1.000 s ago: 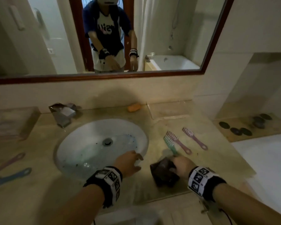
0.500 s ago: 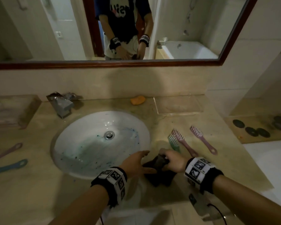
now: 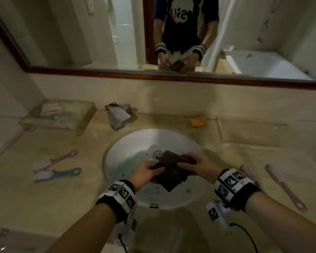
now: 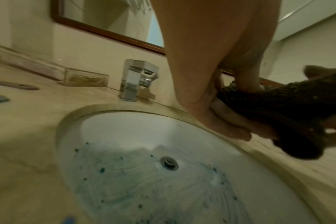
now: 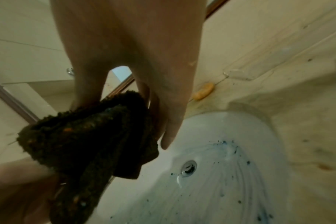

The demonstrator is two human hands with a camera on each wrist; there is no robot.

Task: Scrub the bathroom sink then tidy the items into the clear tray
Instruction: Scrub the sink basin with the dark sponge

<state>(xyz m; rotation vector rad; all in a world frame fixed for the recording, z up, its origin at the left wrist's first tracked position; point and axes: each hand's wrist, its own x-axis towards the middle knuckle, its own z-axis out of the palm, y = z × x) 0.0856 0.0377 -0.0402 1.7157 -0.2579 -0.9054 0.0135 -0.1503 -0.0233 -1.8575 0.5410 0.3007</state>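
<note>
Over the sink [image 3: 128, 148], both hands, left [image 3: 146, 172] and right [image 3: 199, 166], pinch a limp, soft scrubbing cloth [image 3: 171, 170]; best bunched.

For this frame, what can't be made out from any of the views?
- Left tray contents: head view blurred, left wrist view glary.
- Sink front wall: head view, hidden behind both hands and the cloth.
- Brush by the right hand: wristband covers its handle.
- Left hand fingertips: under the cloth in all views.
</note>
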